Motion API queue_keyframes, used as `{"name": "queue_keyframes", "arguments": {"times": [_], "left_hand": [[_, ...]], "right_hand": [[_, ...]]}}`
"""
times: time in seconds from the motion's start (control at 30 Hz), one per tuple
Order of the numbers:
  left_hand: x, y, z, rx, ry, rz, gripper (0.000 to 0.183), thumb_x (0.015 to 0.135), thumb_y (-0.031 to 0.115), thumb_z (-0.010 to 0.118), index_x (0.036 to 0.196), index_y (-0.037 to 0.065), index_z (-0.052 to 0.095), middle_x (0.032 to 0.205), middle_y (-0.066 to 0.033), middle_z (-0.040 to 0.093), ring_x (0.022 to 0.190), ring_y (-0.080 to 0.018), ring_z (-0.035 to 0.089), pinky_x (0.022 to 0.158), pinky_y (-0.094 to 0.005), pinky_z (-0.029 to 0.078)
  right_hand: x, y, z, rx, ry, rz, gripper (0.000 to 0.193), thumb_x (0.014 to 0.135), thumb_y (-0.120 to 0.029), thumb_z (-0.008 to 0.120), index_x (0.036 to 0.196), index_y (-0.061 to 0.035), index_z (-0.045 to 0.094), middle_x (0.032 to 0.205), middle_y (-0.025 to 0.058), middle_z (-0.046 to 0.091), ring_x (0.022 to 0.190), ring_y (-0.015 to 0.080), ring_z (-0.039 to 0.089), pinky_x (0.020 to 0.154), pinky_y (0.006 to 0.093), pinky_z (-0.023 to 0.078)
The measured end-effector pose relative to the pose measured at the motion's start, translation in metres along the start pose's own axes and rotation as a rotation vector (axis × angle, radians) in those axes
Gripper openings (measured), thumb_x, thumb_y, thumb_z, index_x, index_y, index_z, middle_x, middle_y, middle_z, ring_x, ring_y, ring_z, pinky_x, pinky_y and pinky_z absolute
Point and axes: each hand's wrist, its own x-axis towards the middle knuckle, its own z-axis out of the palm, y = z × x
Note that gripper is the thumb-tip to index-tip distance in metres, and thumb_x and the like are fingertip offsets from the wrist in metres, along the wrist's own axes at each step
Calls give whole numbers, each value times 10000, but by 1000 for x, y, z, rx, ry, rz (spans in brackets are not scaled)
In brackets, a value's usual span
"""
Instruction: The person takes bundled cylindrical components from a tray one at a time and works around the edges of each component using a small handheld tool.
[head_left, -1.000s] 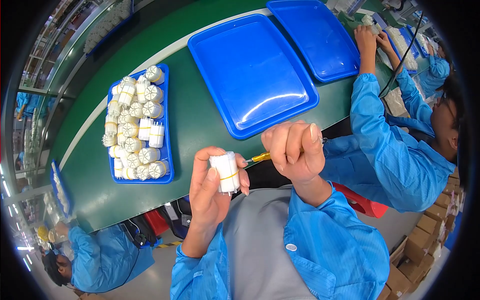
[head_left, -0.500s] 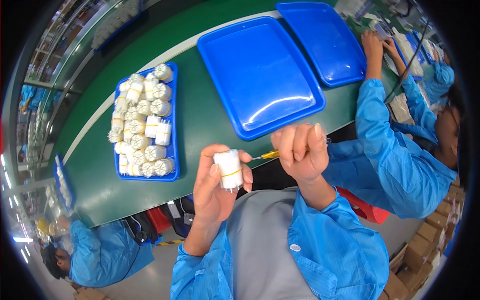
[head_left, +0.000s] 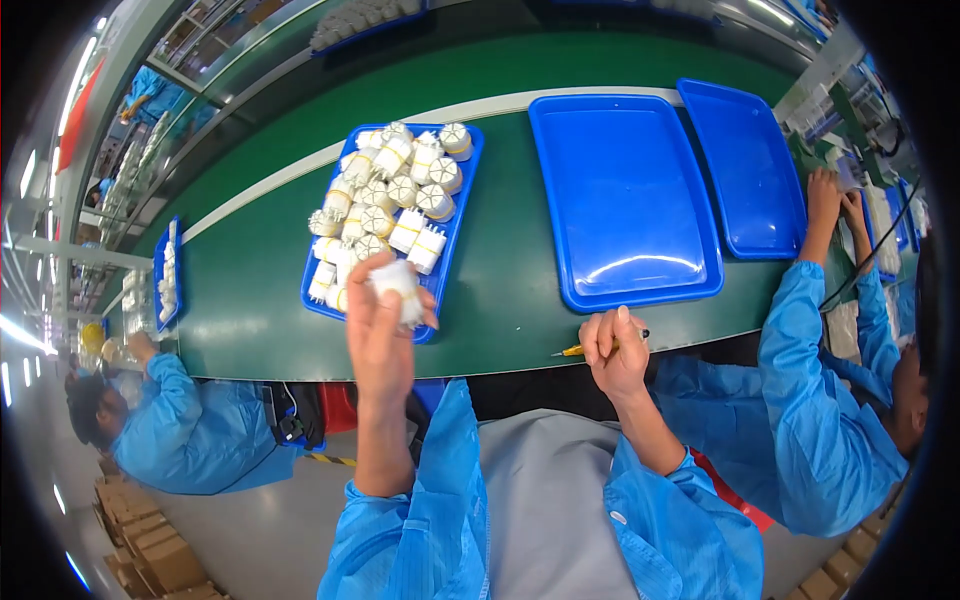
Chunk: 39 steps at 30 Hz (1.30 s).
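My left hand (head_left: 378, 325) grips a white cylindrical part (head_left: 398, 284) with a yellow band, smeared a little by motion. It is held over the near end of a blue tray (head_left: 468, 190) heaped with similar white banded parts (head_left: 402, 190), some lying on their sides and some with round ends facing up. Closed around a yellow-handled screwdriver (head_left: 573, 351) is my right hand (head_left: 615, 350), at the table's near edge. The thin tip of the tool points left, and much of the handle is hidden in the fingers.
Two blue trays, a large one (head_left: 630, 190) and another (head_left: 745, 180), lie on the green table (head_left: 250, 300) to the right. A co-worker's hands (head_left: 828, 200) work beyond them. At the far left sits another co-worker (head_left: 200, 420) beside a small blue tray (head_left: 167, 280).
My left hand has carried the white part left and away from the screwdriver, over the filled tray. The view has shifted; my right hand still holds the screwdriver.
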Motion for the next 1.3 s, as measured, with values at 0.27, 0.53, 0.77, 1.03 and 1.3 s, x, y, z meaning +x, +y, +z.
{"name": "queue_keyframes", "arguments": {"times": [0.27,0.53,0.77,1.03,1.3], "left_hand": [[53,9,-107,741,370,266,483,904,69,605,1350,3,431,1137,-139,589,937,-185,615,810,-304,505],[90,-14,-129,1226,323,224,435,851,120,682,1245,-17,560,1163,-172,642,1083,-236,598,934,-347,463],[86,-19,-186,1216,269,323,397,916,170,629,1263,-17,576,1218,-174,614,1098,-251,590,946,-348,466],[87,-16,-157,1223,198,270,395,941,166,583,1299,1,548,1273,-171,570,1103,-257,570,916,-356,467],[81,-15,-161,1251,285,270,420,954,200,566,1331,21,520,1266,-147,555,1084,-242,550,884,-356,463]], "right_hand": [[2,10,-3,-210,-74,-10,551,1025,-350,416,568,-42,441,558,117,547,455,95,347,451,264,270],[0,5,-8,-274,-66,-76,546,1023,-332,417,578,-21,476,576,104,570,470,96,389,457,268,300],[2,4,2,-180,-103,89,431,1015,-228,459,647,-16,528,596,63,554,577,131,526,568,303,420],[-1,9,-4,-113,-150,-24,465,1034,-284,443,637,-41,460,574,48,501,557,135,505,551,299,410],[1,4,-4,-137,-159,2,458,1030,-228,436,616,-31,454,585,66,509,580,170,538,616,335,461]]}}
